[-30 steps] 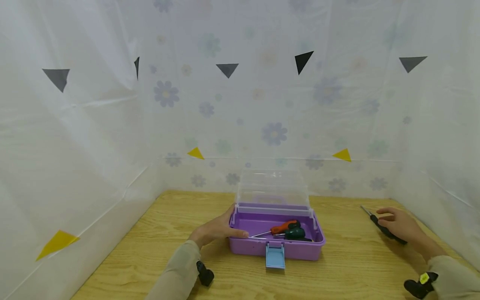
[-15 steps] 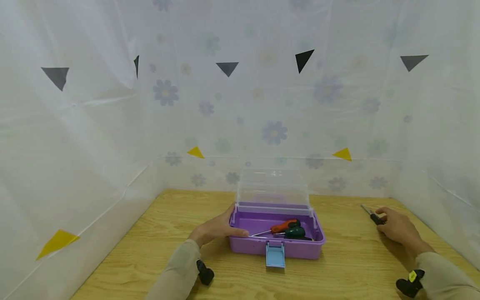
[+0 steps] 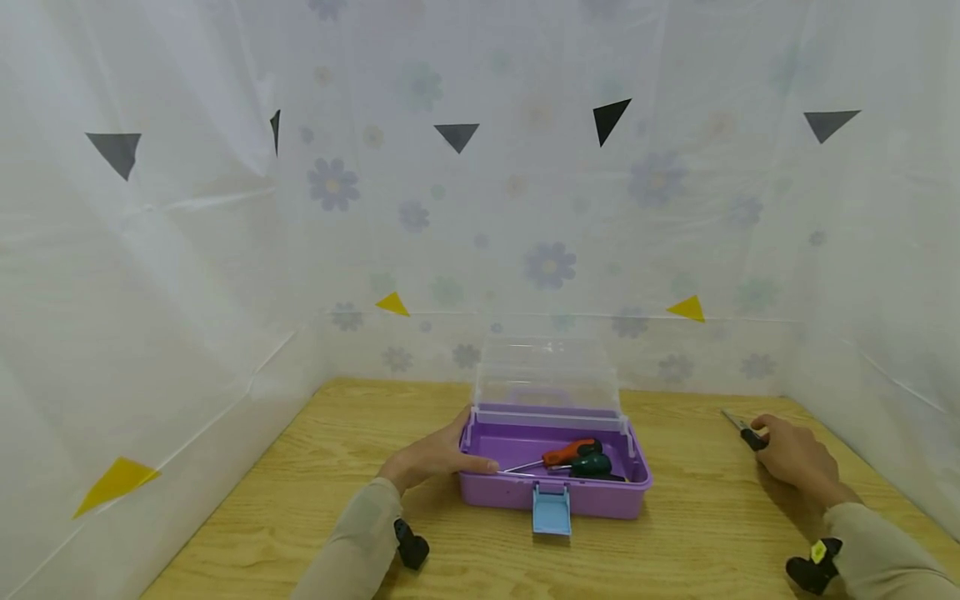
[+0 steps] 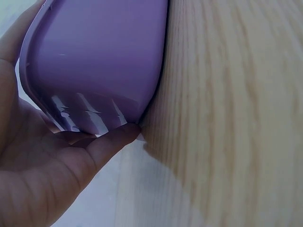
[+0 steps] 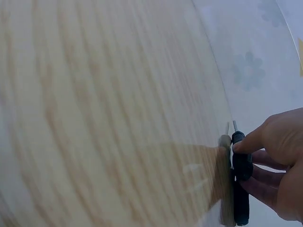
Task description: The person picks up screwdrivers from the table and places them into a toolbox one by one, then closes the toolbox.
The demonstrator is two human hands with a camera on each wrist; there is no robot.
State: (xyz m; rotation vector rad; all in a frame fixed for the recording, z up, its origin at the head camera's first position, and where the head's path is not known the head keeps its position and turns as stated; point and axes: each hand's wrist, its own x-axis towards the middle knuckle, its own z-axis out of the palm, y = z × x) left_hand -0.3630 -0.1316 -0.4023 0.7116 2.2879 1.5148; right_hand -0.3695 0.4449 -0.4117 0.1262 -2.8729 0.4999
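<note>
A purple toolbox point(image 3: 517, 495) stands in the middle of the wooden table with its clear lid point(image 3: 546, 373) raised. Inside lie an orange-handled screwdriver point(image 3: 567, 454) and a dark green-handled one point(image 3: 592, 467). My left hand point(image 3: 433, 459) rests against the box's left side point(image 4: 94, 61), thumb along the rim, fingers under the corner. At the far right, my right hand point(image 3: 797, 460) curls around a black-handled screwdriver point(image 3: 742, 427) that lies on the table, its metal tip pointing away. In the right wrist view my fingers point(image 5: 272, 165) wrap that black handle point(image 5: 241, 179).
White flowered plastic sheets point(image 3: 547, 208) wall the table at the back and both sides. A light blue latch point(image 3: 551, 508) hangs from the box's front. Bare wood point(image 3: 705, 517) lies between the box and my right hand.
My right hand has closed over the black screwdriver's handle, covering most of it, and the arm has shifted slightly left. My left hand and the box have not moved.
</note>
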